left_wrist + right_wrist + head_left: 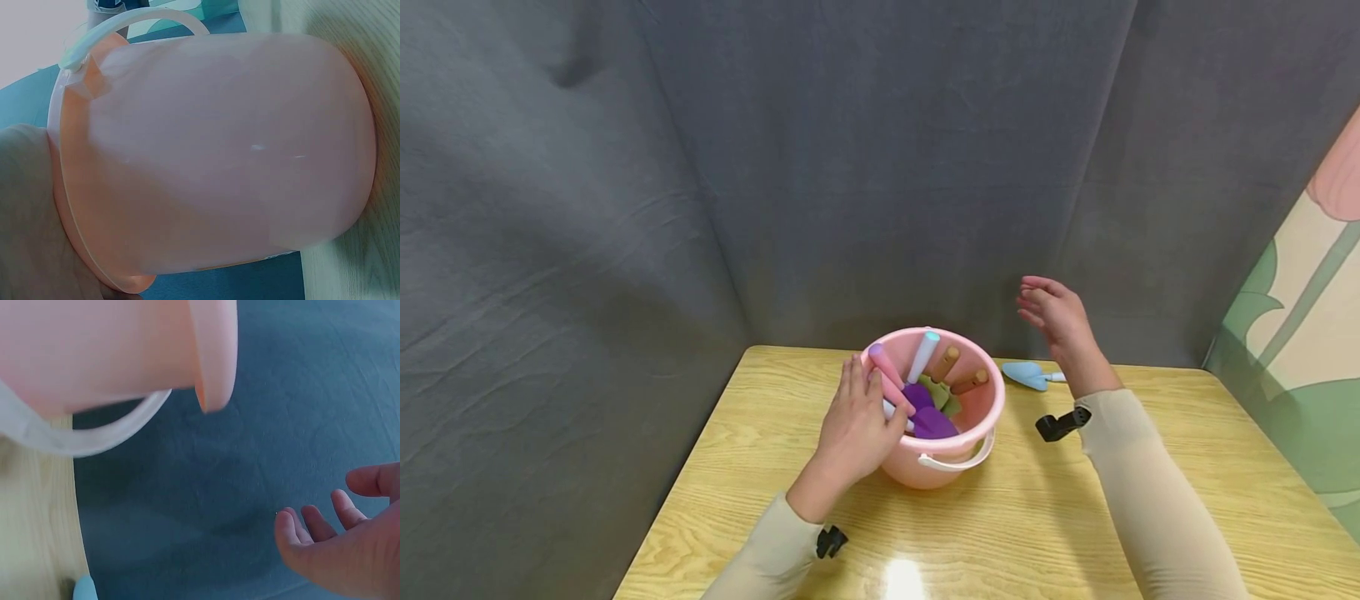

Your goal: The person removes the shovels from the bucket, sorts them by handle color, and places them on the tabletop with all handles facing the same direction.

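A pink bucket (917, 467) with a white carrying handle (958, 461) stands on the table, several small garden tools inside it. Among them are a pink handle (886, 365), a white handle with a turquoise end (922, 357), brown handles (946, 364) with green parts, and purple blades (935, 423). My left hand (859, 425) rests on the near left rim, fingers extended, its thumb over the tools; in the left wrist view the palm lies against the rim. My right hand (1056, 317) hovers off the bucket's right side, fingers loosely bent, holding nothing.
A light blue trowel (1028, 375) lies on the wooden table (1037, 525) beyond the bucket's right side, close to the back edge. Dark grey curtains (880, 167) rise behind and to the left. A flower-patterned panel (1300, 333) stands at the right.
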Motion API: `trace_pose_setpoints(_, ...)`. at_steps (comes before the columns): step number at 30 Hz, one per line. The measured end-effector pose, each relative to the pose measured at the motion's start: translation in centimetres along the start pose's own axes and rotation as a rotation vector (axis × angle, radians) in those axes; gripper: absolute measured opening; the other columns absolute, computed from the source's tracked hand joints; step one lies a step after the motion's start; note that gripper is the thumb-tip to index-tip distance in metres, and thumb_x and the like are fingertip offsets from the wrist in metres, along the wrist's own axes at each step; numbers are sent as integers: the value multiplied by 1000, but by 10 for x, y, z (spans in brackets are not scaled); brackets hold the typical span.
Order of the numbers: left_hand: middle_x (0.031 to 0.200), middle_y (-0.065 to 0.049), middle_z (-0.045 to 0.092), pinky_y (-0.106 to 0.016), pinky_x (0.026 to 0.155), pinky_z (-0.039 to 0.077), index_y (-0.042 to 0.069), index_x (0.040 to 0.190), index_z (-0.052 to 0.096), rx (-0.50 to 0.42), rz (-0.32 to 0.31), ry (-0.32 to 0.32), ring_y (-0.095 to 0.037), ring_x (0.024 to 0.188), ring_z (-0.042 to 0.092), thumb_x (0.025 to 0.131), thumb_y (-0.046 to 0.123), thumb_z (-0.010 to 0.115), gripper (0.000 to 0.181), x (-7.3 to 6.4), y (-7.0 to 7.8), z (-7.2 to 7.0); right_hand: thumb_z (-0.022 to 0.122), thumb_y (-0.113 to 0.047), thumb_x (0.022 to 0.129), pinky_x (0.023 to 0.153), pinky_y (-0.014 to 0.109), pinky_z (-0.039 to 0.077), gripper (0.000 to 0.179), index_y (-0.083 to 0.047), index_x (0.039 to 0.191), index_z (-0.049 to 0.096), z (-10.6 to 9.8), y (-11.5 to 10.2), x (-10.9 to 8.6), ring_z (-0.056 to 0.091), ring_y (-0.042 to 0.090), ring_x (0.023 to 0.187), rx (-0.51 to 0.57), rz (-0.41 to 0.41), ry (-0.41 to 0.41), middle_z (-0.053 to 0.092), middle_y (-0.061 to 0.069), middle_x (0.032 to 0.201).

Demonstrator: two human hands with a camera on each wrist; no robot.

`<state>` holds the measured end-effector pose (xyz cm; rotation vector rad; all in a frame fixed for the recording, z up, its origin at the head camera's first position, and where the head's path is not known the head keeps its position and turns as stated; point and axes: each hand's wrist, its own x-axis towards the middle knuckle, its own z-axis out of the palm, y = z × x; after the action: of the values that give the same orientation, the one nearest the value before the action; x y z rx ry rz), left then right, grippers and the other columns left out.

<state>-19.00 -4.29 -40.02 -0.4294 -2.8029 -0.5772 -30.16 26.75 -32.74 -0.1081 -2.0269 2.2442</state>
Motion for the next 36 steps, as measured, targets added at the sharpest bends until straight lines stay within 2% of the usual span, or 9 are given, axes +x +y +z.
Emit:
trace_pose_setpoints(6, 165, -28, 17, -54, 119, 27, -2, 153, 40, 7, -6, 0, -43, 154, 12, 99, 49, 51, 75, -1, 0, 0, 53, -14, 104, 118, 44, 34, 16, -17, 118, 58, 11, -1, -6, 62, 8, 103, 30, 1, -61, 61, -8, 110)
trace_pose_setpoints(10, 164, -28, 17, -55, 119, 28, -2, 152, 41, 3, -6, 8, -44, 153, 13, 99, 49, 53, 75, -1, 0, -1, 54, -15, 104, 119, 45, 33, 18, -16, 122, 58, 19, -1, -9, 61, 11, 109, 16, -15, -104, 60, -7, 113)
trace_pose_setpoints(15, 164, -30, 19, -55, 118, 29, -3, 152, 42, 16, -1, 14, -44, 153, 14, 99, 48, 52, 74, -1, -1, -1, 57, -20, 104, 117, 46, 35, 32, -10, 134, 54, 28, 2, -11, 57, 16, 117, -105, -61, -162, 56, -3, 123)
trace_pose_setpoints(21, 164, -29, 17, -56, 118, 28, -2, 152, 40, 9, -6, 3, -44, 154, 12, 99, 49, 52, 75, -1, -2, -1, 57, -20, 104, 115, 44, 38, 50, -1, 147, 42, 34, 8, -10, 51, 30, 133, -232, -106, -235, 49, 12, 139)
trace_pose_setpoints(30, 165, -28, 17, -55, 118, 28, -1, 153, 40, 10, -10, 0, -44, 153, 13, 99, 50, 52, 75, -1, -3, -1, 57, -16, 103, 116, 49, 37, 48, -3, 148, 44, 44, 14, -10, 46, 37, 137, -306, -123, -328, 44, 20, 151)
trace_pose_setpoints(36, 165, -27, 17, -55, 118, 29, 0, 154, 39, 14, -15, -6, -43, 154, 13, 98, 49, 51, 75, -1, -3, -2, 62, -23, 102, 116, 51, 35, 52, -2, 147, 46, 50, 17, -11, 47, 38, 138, -377, -135, -342, 43, 21, 153)
